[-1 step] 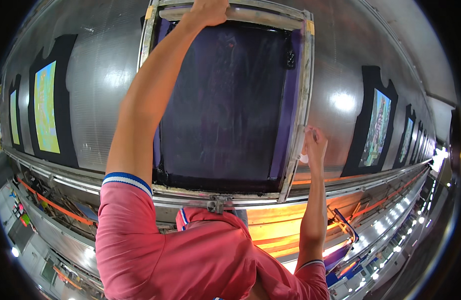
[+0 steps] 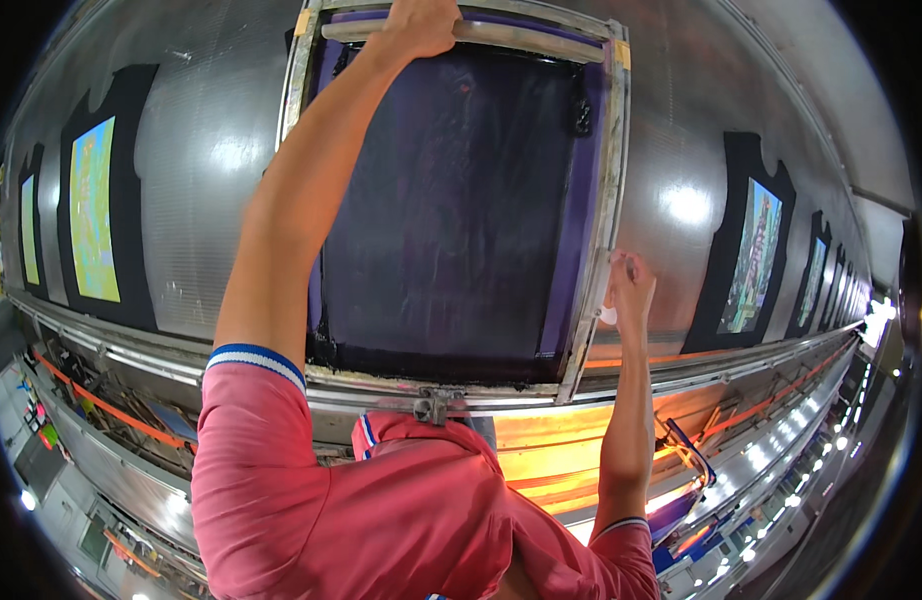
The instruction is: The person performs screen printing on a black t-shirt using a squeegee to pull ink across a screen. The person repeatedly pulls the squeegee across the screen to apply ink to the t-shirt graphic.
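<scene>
A screen-printing frame (image 2: 607, 180) with pale, stained rails lies in front of me, its mesh (image 2: 451, 220) covered in dark ink with purple margins. Along its far end runs a long squeegee (image 2: 531, 40), and my left hand (image 2: 421, 28) is closed round its middle. The arm crosses the left part of the screen. My right hand (image 2: 633, 285) is curled at the frame's outer right edge, fingers pressed against the rail. A small whitish patch shows just below those fingers; what it is, I cannot make out. Thick dark ink sits in the screen's corners.
Black shirts with colourful prints lie flat on the long metal table (image 2: 196, 200): one at left (image 2: 96, 210), one at right (image 2: 751, 240), several beyond. A metal clamp (image 2: 436, 406) sits at the frame's near edge. Orange light glows under the right side.
The squeegee and my left hand have shifted very slightly toward me, showing more purple beyond the squeegee. My right hand stays in place.
</scene>
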The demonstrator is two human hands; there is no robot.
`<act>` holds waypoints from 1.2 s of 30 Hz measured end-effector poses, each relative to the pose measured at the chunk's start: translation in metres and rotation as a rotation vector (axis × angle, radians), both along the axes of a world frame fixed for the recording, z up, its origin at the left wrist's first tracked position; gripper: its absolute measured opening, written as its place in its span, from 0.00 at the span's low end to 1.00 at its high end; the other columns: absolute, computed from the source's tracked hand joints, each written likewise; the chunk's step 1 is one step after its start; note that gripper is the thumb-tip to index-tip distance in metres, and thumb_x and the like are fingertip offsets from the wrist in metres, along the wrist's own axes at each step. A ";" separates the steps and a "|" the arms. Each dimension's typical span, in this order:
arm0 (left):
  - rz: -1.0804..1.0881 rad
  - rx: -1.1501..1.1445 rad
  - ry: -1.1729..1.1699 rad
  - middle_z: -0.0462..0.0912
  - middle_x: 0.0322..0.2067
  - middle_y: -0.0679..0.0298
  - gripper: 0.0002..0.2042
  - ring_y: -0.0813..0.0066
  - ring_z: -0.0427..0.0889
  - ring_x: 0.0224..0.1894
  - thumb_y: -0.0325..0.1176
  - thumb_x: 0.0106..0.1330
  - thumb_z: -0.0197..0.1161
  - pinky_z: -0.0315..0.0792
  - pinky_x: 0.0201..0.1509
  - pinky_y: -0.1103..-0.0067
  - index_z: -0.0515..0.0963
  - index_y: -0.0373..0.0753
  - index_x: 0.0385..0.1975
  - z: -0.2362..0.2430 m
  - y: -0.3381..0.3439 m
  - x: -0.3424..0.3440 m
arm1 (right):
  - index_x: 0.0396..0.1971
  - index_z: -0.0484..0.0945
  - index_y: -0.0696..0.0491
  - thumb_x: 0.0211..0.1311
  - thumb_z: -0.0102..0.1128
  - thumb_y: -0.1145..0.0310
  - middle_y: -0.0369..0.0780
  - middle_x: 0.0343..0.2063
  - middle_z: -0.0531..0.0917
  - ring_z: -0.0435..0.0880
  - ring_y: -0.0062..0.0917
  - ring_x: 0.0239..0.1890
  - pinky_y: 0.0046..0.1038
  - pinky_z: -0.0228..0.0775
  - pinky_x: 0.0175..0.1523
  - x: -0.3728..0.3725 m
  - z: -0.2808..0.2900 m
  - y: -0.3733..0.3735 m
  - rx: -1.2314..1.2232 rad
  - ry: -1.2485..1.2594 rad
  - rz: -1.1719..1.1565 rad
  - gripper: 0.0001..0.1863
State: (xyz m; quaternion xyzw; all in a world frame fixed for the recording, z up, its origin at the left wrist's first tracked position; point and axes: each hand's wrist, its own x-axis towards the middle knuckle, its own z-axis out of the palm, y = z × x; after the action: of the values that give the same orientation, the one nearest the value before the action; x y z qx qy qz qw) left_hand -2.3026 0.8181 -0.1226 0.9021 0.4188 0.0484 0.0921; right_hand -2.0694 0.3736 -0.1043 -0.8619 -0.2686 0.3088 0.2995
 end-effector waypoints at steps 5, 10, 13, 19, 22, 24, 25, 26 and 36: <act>-0.024 -0.009 -0.067 0.87 0.32 0.56 0.12 0.56 0.86 0.37 0.30 0.55 0.62 0.79 0.41 0.63 0.88 0.50 0.36 0.010 -0.077 -0.036 | 0.37 0.83 0.60 0.64 0.62 0.60 0.34 0.15 0.73 0.69 0.15 0.17 0.25 0.62 0.25 0.007 -0.007 -0.001 0.013 -0.101 0.028 0.16; -0.009 0.001 -0.113 0.87 0.31 0.57 0.17 0.56 0.85 0.36 0.26 0.55 0.59 0.78 0.41 0.62 0.87 0.53 0.41 0.015 -0.199 -0.090 | 0.37 0.83 0.61 0.63 0.64 0.56 0.36 0.17 0.76 0.72 0.17 0.19 0.26 0.64 0.27 0.012 -0.007 0.008 0.079 -0.037 0.080 0.20; 0.029 -0.143 -0.134 0.86 0.38 0.55 0.19 0.56 0.85 0.42 0.23 0.53 0.58 0.77 0.42 0.61 0.85 0.49 0.43 0.013 -0.292 -0.126 | 0.38 0.83 0.61 0.62 0.65 0.53 0.39 0.20 0.79 0.74 0.19 0.19 0.26 0.64 0.26 0.010 -0.004 0.012 0.063 0.005 0.048 0.22; -0.037 -0.122 -0.253 0.78 0.58 0.51 0.26 0.53 0.76 0.61 0.19 0.51 0.55 0.70 0.66 0.63 0.76 0.33 0.55 0.010 -0.475 -0.191 | 0.37 0.84 0.61 0.60 0.66 0.51 0.41 0.25 0.83 0.79 0.23 0.26 0.28 0.68 0.32 0.003 -0.002 0.018 0.041 -0.022 -0.005 0.24; -0.044 -0.020 -0.256 0.76 0.60 0.52 0.25 0.54 0.75 0.63 0.24 0.54 0.57 0.68 0.66 0.61 0.74 0.33 0.56 0.005 -0.517 -0.210 | 0.36 0.85 0.60 0.60 0.66 0.53 0.40 0.25 0.82 0.79 0.25 0.30 0.28 0.68 0.37 -0.002 0.000 0.021 0.139 -0.107 -0.028 0.22; -0.059 -0.042 -0.292 0.76 0.59 0.52 0.24 0.55 0.74 0.63 0.27 0.56 0.54 0.67 0.67 0.61 0.74 0.32 0.57 0.005 -0.522 -0.220 | 0.35 0.85 0.60 0.60 0.65 0.54 0.40 0.24 0.81 0.78 0.25 0.30 0.29 0.67 0.37 -0.004 0.006 0.021 0.212 -0.127 -0.045 0.21; -0.064 -0.061 -0.304 0.76 0.59 0.51 0.24 0.55 0.74 0.63 0.29 0.58 0.53 0.67 0.67 0.62 0.73 0.32 0.57 0.006 -0.521 -0.223 | 0.34 0.85 0.60 0.60 0.65 0.54 0.40 0.23 0.81 0.77 0.24 0.30 0.29 0.67 0.37 -0.004 0.011 0.019 0.214 -0.144 -0.068 0.21; -0.074 -0.052 -0.327 0.76 0.59 0.52 0.24 0.55 0.74 0.63 0.30 0.58 0.53 0.67 0.66 0.62 0.74 0.32 0.57 0.007 -0.519 -0.226 | 0.34 0.85 0.60 0.60 0.65 0.55 0.40 0.23 0.81 0.76 0.24 0.29 0.29 0.66 0.37 -0.004 0.017 0.018 0.233 -0.172 -0.056 0.20; -0.176 0.100 -0.431 0.77 0.58 0.54 0.22 0.58 0.77 0.60 0.33 0.60 0.56 0.69 0.65 0.64 0.75 0.31 0.54 0.010 -0.480 -0.335 | 0.35 0.86 0.58 0.63 0.62 0.57 0.32 0.18 0.77 0.69 0.15 0.19 0.26 0.58 0.25 -0.115 0.092 0.007 0.325 -0.347 -0.118 0.17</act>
State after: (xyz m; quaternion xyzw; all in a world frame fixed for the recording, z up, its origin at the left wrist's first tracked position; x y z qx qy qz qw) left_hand -2.6381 0.3386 -0.1122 0.9073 0.3064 0.2525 0.1384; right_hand -2.1841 0.3805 -0.0125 -0.8569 -0.3112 0.0906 0.4009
